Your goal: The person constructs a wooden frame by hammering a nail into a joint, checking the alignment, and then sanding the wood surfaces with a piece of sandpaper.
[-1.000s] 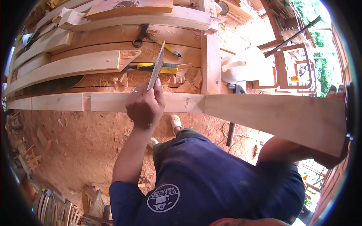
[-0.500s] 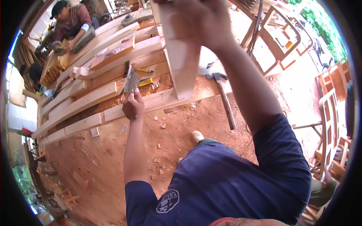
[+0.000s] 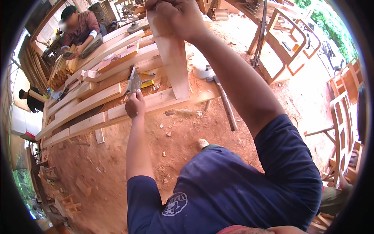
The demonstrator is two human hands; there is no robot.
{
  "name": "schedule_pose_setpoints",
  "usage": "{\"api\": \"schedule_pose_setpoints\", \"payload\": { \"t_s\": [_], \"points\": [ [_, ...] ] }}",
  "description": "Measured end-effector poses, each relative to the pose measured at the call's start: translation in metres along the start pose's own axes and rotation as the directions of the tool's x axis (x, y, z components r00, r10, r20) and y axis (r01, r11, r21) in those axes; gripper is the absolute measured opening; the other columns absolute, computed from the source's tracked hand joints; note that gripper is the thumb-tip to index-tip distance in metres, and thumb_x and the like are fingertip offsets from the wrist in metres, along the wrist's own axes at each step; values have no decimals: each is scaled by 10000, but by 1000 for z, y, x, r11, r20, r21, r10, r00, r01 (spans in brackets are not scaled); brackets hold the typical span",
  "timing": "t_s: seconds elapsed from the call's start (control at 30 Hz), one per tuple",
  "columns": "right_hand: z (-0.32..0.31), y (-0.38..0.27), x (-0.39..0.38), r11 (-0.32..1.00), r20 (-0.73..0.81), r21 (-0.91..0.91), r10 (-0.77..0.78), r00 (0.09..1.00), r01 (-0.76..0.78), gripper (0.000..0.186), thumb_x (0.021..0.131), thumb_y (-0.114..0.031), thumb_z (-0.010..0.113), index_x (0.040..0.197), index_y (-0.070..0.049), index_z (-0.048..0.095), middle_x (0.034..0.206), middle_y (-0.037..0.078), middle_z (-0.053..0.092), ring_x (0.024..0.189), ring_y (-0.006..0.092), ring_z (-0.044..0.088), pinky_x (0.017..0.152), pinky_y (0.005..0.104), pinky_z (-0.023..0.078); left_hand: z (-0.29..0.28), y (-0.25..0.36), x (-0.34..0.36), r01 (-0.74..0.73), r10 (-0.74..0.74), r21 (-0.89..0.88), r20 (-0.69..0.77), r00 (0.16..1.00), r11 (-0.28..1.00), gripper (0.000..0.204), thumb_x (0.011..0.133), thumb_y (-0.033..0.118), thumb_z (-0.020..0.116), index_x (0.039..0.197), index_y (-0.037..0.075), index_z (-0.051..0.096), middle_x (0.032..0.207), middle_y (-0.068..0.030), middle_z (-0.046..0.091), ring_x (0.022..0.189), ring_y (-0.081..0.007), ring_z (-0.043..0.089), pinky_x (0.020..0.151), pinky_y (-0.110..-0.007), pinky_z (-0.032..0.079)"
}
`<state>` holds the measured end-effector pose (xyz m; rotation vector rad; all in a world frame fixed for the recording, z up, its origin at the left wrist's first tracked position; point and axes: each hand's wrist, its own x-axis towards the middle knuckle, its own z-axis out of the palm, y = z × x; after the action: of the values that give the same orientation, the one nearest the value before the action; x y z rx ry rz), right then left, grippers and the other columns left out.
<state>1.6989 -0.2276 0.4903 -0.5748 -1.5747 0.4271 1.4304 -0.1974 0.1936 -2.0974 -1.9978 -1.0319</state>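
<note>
Near the top of the head view, my right hand (image 3: 180,16) is closed round the upper end of a pale, tapering wooden board (image 3: 170,54). The board stands up at a slight tilt, its lower end on the bench's near edge. My left hand (image 3: 135,104) is closed on a flat grey metal blade (image 3: 134,82) that points away from me over the bench; its handle, if any, is hidden. Just beyond it lie a yellow-handled tool (image 3: 147,83) and a thin yellow and black tool (image 3: 147,73). A hammer (image 3: 226,104) juts over the bench edge, right of the board.
Long timber pieces (image 3: 83,105) cover the bench at left. A white container (image 3: 202,71) stands behind the hammer. Across the bench a co-worker (image 3: 80,33) leans over sticks of wood. Curved wooden frames (image 3: 287,43) stand at right. Wood chips litter the earth floor (image 3: 113,163).
My right hand has shifted left and the upright board's top with it; both look sharper now. My left hand has moved only slightly, with the blade still in it.
</note>
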Motion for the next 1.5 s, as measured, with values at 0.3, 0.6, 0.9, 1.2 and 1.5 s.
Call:
{"api": "schedule_pose_setpoints", "payload": {
  "t_s": [0.3,0.6,0.9,1.2,1.5],
  "points": [
    [-20,-42,6,985,3,-171,-21,1000,22,450,1026,-391,626,1224,10,675,1116,151,728,1051,248,685,908,387,534,2,3,1,-6,6,-22,10,1000,1000,460,1018,429,559,774,50,653,893,-169,718,864,-408,692,753,-535,536],
    [-4,-37,1,661,275,-615,-330,903,429,314,957,-260,650,743,-33,611,719,144,633,722,371,664,689,493,540,6,-4,1,-30,31,12,-14,999,999,466,1015,423,565,735,59,642,836,-161,716,800,-398,693,702,-534,537],
    [1,-21,-4,615,138,-649,-482,865,446,342,867,-187,691,599,-65,516,585,115,551,515,324,603,496,423,495,-2,4,-4,3,-3,12,0,1000,1000,460,1005,423,577,738,56,650,795,-162,709,772,-413,690,693,-544,532],
    [-2,-41,-1,575,162,-720,-404,900,388,327,873,-277,650,623,-70,605,644,130,632,598,329,662,651,456,559,4,-4,4,4,-4,-15,21,1000,1000,468,997,438,588,773,36,677,803,-201,713,807,-438,696,718,-551,531],
    [33,-43,3,354,95,-919,-227,969,173,287,894,-268,580,863,-7,694,838,218,710,713,375,727,743,497,580,-4,-2,1,68,-70,27,89,994,997,448,998,418,584,761,46,668,866,-159,725,807,-406,701,708,-542,533]
  ]
}}
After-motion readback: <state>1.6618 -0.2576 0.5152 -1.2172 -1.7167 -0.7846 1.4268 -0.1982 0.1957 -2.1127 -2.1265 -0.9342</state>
